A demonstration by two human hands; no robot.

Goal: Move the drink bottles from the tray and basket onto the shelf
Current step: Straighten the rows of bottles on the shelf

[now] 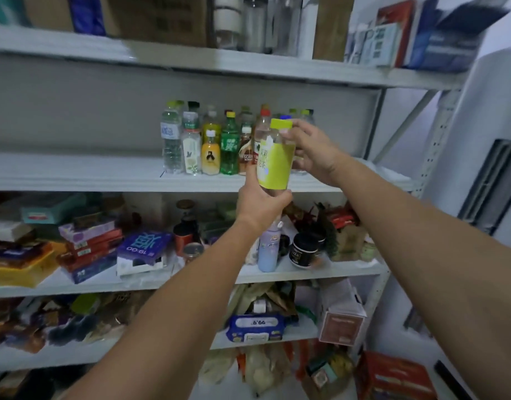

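Bottle [275, 164] with a yellow-green label and cap is held nearly upright in front of the shelf [75, 176]; the left hand [261, 204] grips its base, fingers wrapped round it; the right hand [313, 151] curls round its upper part below the cap; a row of drink bottles [202, 148] stands on the shelf behind

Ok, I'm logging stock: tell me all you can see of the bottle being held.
The bottle is clear plastic, with a yellow-green cap and a wide yellow-green label bearing printed characters. It is nearly upright, held before the row of bottles on the shelf. The left hand grips its base; the right hand holds its shoulder below the cap.
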